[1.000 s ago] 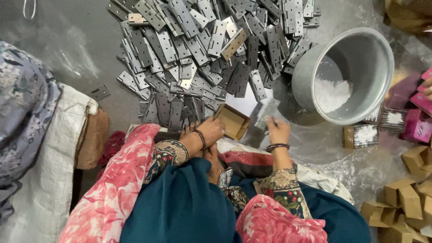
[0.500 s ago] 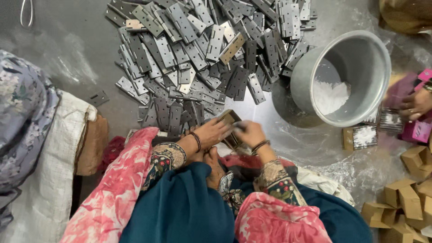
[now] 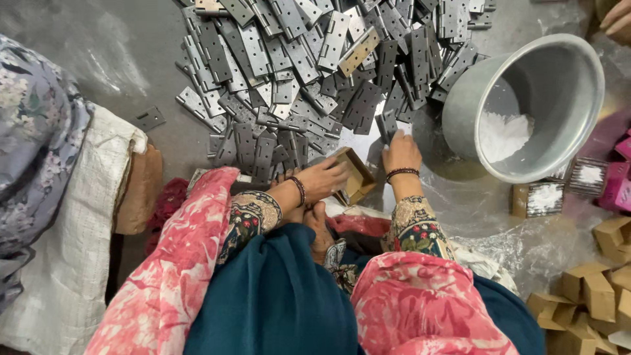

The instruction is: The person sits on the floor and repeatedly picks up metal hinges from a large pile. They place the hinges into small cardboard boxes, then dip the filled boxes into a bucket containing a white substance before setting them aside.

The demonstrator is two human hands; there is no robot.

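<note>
My left hand (image 3: pixel 323 179) grips a small open brown cardboard box (image 3: pixel 353 175), tilted on its side just in front of my knees. My right hand (image 3: pixel 401 151) reaches forward to the near edge of a big heap of grey metal hinges (image 3: pixel 315 72) on the floor, its fingers touching a hinge (image 3: pixel 388 125) there. Whether the fingers have closed on it I cannot tell. Both wrists wear dark bangles.
A large metal tub (image 3: pixel 559 66) with white powder stands at the right. Small brown boxes (image 3: pixel 591 289) lie at the lower right, pink boxes (image 3: pixel 621 177) at the right edge. Another person's hand (image 3: pixel 618 16) shows top right. A white sack (image 3: pixel 72 217) lies left.
My right hand left the box and moved forward to the hinge heap. My left hand keeps hold of the box. The camera view moved closer.
</note>
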